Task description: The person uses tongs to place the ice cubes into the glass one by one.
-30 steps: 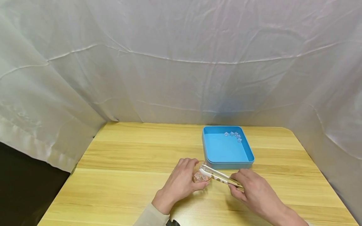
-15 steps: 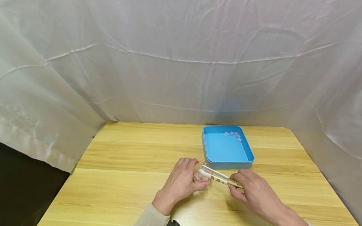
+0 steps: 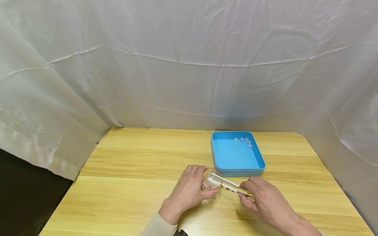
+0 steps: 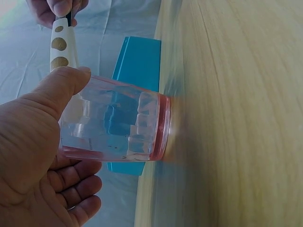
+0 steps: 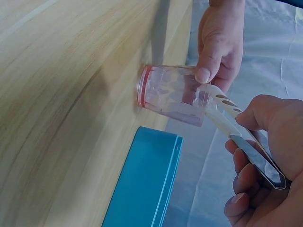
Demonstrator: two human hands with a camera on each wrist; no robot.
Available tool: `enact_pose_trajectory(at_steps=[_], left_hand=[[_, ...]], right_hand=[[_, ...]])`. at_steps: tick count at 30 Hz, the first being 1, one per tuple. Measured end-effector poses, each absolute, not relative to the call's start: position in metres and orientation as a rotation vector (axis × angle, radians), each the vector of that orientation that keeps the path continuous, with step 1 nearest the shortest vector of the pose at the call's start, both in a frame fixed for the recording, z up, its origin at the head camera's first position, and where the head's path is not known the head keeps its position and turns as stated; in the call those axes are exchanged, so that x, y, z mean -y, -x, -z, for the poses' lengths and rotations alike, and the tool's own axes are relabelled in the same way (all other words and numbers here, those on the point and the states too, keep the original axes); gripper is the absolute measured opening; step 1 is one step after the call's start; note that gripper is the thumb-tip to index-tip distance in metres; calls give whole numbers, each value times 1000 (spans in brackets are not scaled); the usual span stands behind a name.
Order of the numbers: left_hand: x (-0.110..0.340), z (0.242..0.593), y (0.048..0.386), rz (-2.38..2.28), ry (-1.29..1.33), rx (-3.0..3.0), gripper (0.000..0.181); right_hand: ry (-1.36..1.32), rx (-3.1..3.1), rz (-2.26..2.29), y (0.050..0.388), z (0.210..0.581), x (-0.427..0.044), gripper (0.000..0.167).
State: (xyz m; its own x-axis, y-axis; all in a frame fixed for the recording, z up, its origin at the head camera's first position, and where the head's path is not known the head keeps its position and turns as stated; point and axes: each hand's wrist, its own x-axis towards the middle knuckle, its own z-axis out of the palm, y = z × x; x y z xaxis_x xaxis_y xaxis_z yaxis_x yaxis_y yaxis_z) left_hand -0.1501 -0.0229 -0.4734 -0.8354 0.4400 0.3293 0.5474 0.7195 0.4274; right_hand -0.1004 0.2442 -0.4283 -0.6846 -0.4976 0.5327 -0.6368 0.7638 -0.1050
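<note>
A clear cup (image 4: pixel 118 120) with a pinkish base stands upright on the table, with several clear cubes (image 4: pixel 142 113) inside. My left hand (image 3: pixel 187 188) holds this cup from the left, thumb and fingers around its upper part. White tongs with brown spots (image 5: pixel 222 106) are gripped in my right hand (image 3: pixel 267 198), thumb on one arm and fingers on the other. Their tips reach into the cup's mouth. Something clear shows at the tips in the right wrist view; I cannot tell if it is pinched or loose.
A blue square tray (image 3: pixel 239 172) sits just behind the cup, with several clear cubes (image 3: pixel 246 141) in its far right corner. The wooden table (image 3: pixel 127 183) runs back to a pale hanging cloth (image 3: pixel 189 82), which also closes off both sides.
The tongs' tips have dipped slightly at the cup's mouth. Both hands, the cup and the tray stay almost where they were.
</note>
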Motion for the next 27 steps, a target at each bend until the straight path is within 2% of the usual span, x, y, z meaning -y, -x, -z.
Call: enact_pose_trajectory(at_steps=[27], left_hand=[[24,475,150,786,793,2699,70]], right_hand=[[-829,2494,-413,101,429,-244,16]])
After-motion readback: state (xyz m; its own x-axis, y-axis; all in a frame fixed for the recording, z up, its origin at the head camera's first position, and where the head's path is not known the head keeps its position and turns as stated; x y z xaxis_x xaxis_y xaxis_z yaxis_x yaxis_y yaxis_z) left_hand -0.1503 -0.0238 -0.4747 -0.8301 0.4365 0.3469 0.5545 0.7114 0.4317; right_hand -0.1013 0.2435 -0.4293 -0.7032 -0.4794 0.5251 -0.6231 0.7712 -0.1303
